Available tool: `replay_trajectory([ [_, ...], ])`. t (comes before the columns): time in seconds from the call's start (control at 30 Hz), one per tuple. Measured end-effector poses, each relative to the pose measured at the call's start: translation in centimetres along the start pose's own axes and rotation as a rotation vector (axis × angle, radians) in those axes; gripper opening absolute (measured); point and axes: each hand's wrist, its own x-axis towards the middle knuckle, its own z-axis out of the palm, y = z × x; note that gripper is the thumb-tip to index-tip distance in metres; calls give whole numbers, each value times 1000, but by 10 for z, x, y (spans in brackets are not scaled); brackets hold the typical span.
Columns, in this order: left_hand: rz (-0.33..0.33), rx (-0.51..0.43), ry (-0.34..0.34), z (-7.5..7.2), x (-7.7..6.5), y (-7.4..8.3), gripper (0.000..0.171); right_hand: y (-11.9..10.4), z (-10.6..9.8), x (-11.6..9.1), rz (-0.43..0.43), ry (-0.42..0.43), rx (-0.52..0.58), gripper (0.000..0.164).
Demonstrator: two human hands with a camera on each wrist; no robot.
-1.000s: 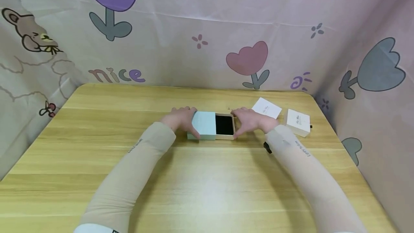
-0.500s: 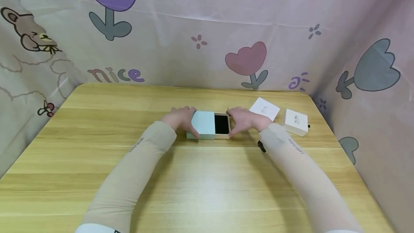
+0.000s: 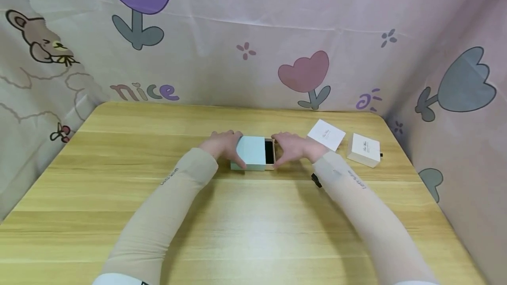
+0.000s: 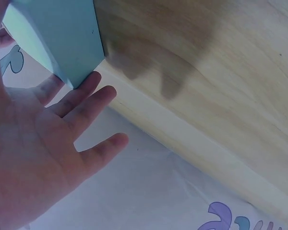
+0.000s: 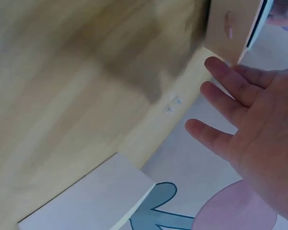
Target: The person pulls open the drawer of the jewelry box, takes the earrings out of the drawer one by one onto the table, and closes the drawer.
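Note:
A pale blue box sleeve lies on the table with a tan drawer sticking a short way out of its right end; the drawer's inside shows black. My left hand holds the sleeve's left end, thumb on the near side and fingers at the far side. In the left wrist view, fingertips touch a corner of the sleeve, and the little finger stands away from it. At the drawer's right end my right hand spans from near to far corner between thumb and fingers. The right wrist view shows the drawer's end face with a small slit.
Behind and right of the right hand lies a white card with small print. A white box with a black tab sits farther right. Small shiny bits lie near the table's back edge. A printed curtain hangs behind the table.
My right hand has moved left, and the drawer has slid farther into the sleeve, so less of the black inside shows. The left hand and sleeve stay in place.

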Motion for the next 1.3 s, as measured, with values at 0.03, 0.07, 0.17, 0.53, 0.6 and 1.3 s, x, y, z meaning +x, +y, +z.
replay_trajectory([
  [0.03, 0, 2, 1, 0, 0, 0, 104, 1, 1, 0, 5, -1, 13, 107],
  [0.07, 0, 4, 2, 0, 0, 0, 104, 3, 3, 0, 8, 0, 25, 109],
  [0.17, 0, 8, 5, -1, -1, 0, 104, 6, 7, 0, 7, 12, 44, 110],
  [0.53, -8, -13, 0, 1, 0, 1, 104, 4, 11, 3, -9, 41, 8, 94],
  [0.6, -8, -10, -2, 1, 0, 0, 104, 3, 11, 4, -15, 47, 6, 91],
  [1.3, -5, -23, 7, 1, -2, 0, 101, -10, 15, 10, -126, 14, -158, 66],
])
